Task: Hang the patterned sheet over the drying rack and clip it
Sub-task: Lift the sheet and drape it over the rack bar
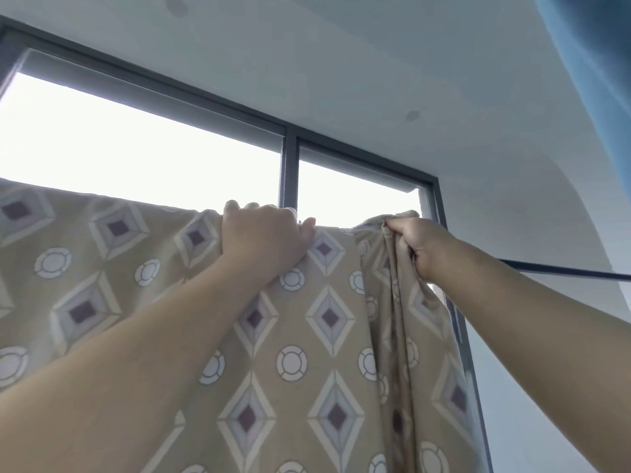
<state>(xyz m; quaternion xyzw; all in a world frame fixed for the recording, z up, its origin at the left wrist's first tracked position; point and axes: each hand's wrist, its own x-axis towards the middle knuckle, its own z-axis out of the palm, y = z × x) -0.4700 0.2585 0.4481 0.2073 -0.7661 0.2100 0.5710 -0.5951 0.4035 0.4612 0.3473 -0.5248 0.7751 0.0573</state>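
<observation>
Patterned sheet point(327, 336) hangs before window point(136, 141), top fold level with dark rack bar point(563, 273) showing at right; left hand point(263, 237) curled over fold's top edge, right hand point(421, 247) fisted round bunched right-end fabric.

A tan patterned sheet point(327, 339), printed with diamonds and rings, hangs across the lower part of the view in front of a bright window point(143, 148) with a dark frame. The left hand point(263, 233) reaches up, its fingers curled over the sheet's top edge. Just to the right, the right hand point(421, 247) grips a bunched fold of the same sheet, which falls in pleats below it. A thin dark rail point(563, 272) runs off to the right from behind the right wrist. Blue fabric point(590, 63) fills the top right corner
</observation>
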